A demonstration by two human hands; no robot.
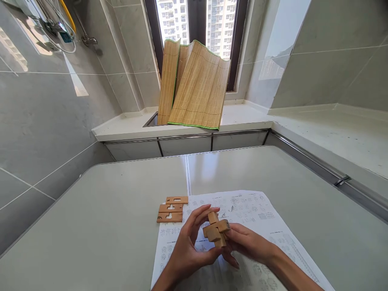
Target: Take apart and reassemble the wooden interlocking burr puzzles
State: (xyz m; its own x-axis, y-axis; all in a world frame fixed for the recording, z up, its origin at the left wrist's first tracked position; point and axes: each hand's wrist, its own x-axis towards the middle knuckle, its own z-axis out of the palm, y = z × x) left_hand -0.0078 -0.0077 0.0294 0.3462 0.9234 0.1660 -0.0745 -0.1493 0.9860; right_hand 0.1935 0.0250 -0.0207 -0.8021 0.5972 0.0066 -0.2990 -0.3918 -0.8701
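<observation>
Wooden, pale-brown interlocked puzzle cross [216, 232] sits raised just above the white printed instruction sheet [257, 218] on the grey bench [121, 226]. The right hand [247, 242] clasps it from the side, its grip closed on the blocks; the left hand [189, 240] pinches it, thumb beneath, fingertips curled over the upper bar. Steadying the core while one bar slides square would serve best. Three notched wooden bars [171, 209] lie near, untouched.

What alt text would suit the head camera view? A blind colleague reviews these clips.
Two bare hands, left hand and right hand, hold a partly joined wooden puzzle above a printed sheet on a grey table. Three loose notched wooden pieces lie left of the sheet; a bamboo mat leans at the window.
</observation>
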